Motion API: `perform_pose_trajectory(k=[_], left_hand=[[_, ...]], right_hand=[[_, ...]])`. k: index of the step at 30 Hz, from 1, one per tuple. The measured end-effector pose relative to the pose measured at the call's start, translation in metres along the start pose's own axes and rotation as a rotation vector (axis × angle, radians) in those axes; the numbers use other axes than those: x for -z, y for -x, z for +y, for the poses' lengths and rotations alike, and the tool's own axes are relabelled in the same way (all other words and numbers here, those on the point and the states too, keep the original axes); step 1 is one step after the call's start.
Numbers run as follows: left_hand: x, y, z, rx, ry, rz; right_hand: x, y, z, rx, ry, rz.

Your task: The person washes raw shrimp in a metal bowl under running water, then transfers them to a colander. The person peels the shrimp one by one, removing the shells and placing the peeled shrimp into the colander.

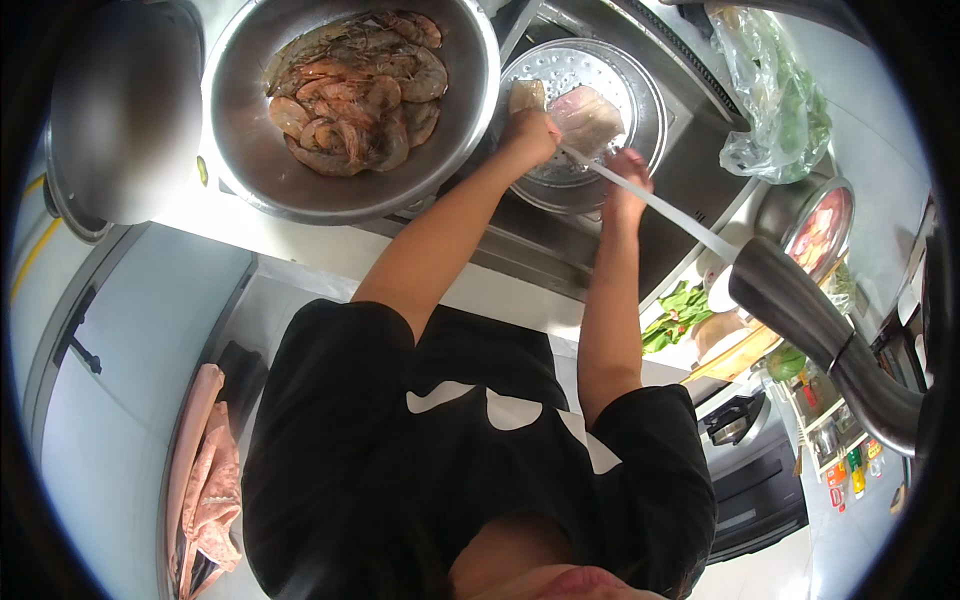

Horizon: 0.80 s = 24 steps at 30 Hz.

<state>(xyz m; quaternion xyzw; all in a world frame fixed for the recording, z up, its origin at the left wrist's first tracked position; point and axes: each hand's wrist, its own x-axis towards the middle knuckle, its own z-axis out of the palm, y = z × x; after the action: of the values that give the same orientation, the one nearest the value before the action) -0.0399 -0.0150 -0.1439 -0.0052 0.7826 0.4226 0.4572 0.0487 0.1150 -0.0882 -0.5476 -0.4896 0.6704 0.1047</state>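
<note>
Water runs from the metal faucet (787, 300) in a white stream into the sink (690, 172). A perforated metal steamer tray (649, 112) lies in the sink with a pale pinkish piece of raw meat or fish (587, 120) on it. My left hand (531, 139) is closed around a smaller pale piece (526, 95) at the tray's left side. At the tray's lower right is my right hand (628, 174), blurred beside the stream; whether it holds anything does not show.
Left of the sink stands a large steel bowl (232, 150) of raw shrimp (352, 112). A plastic bag of greens (780, 97) lies beyond the sink's right edge. Near it are a metal bowl of cut meat (821, 232), leafy greens (679, 315) and a wooden board (731, 356).
</note>
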Motion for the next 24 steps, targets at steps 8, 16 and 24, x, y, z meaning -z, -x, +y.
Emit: perform_pose_trajectory(k=[8,16,24], left_hand=[[0.013,0.001,0.010,-0.045,0.108,0.131],[0.022,0.000,0.014,-0.078,0.179,0.299],[0.017,-0.012,-0.001,-0.118,0.275,0.216]], right_hand=[[-0.022,-0.061,-0.146,0.827,0.550,0.021],[-0.011,-0.062,-0.197,1.260,1.193,0.312],[-0.029,-0.082,-0.252,0.921,1.788,-0.145]])
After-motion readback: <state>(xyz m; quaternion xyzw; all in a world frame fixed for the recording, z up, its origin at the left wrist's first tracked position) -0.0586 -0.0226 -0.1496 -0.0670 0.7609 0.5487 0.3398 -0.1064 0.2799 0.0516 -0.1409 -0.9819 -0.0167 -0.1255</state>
